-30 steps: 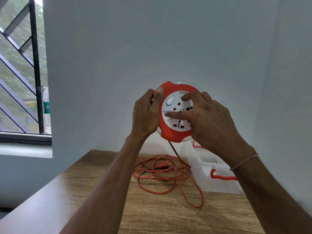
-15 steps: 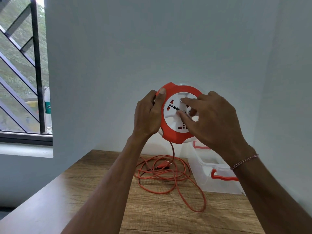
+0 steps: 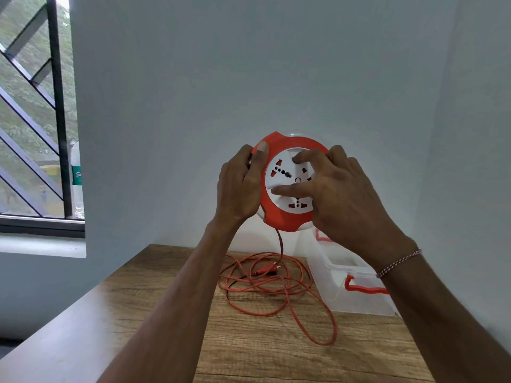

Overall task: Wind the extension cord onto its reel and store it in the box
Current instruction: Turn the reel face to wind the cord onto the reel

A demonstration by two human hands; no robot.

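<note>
We hold the reel (image 3: 287, 200) up in the air above the far part of the wooden table (image 3: 249, 346), well clear of the wall behind it. Our left hand (image 3: 239, 189) grips its orange left rim, thumb laid over the front edge; our right hand (image 3: 340, 200) lies spread on the white socket face, fingertips pressing it rather than closing round anything. From the reel's lower edge the orange cord (image 3: 279, 288) drops to a loose tangle on the table, its plug (image 3: 265, 270) lying in the middle and one long loop reaching toward the near edge. Just right of the tangle the clear box (image 3: 356, 297) stands open against the right wall, red handles showing. The near and left parts of the tabletop lie bare. At far left a barred window (image 3: 33, 111) sits above a pale sill.
</note>
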